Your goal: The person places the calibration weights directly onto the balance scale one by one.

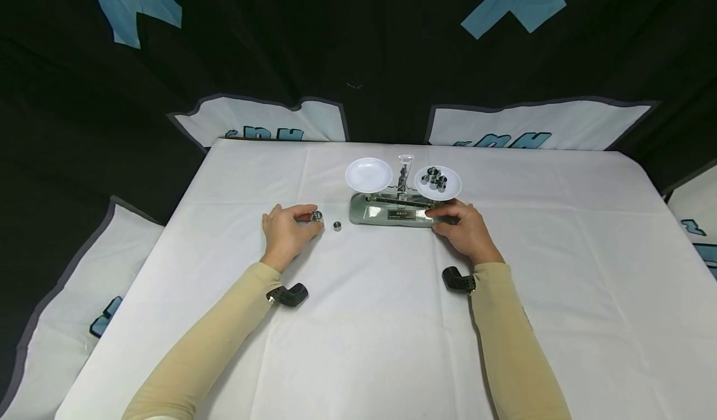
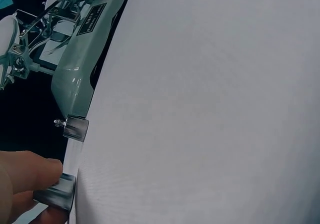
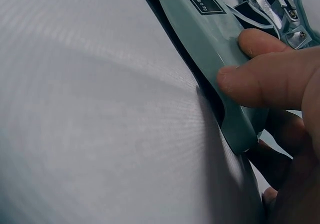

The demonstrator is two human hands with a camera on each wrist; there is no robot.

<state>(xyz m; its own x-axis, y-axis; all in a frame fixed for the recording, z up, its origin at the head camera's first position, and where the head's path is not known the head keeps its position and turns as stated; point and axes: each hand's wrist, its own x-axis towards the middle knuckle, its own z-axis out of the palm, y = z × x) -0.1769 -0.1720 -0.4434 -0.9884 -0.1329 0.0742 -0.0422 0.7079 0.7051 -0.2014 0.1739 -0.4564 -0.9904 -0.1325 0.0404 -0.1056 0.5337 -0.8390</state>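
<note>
A green-based balance scale (image 1: 390, 215) with two white pans stands on the table. My left hand (image 1: 287, 232) pinches a metal weight (image 1: 317, 216) between thumb and fingers, left of the scale; in the left wrist view this weight (image 2: 59, 191) is down at the white cloth. A smaller weight (image 1: 337, 226) with a knob stands between that hand and the base. My right hand (image 1: 463, 230) grips the right end of the base, thumb on the front face. Several metal weights (image 1: 433, 178) sit on the right pan (image 1: 455, 185). The left pan (image 1: 368, 176) bears nothing.
A white cloth covers the table (image 1: 358, 320). Black drapes (image 1: 386, 46) with blue and white patches hang behind the far edge and on the left side. A black wrist device (image 1: 291, 295) is strapped to the left forearm, another (image 1: 456, 279) to the right.
</note>
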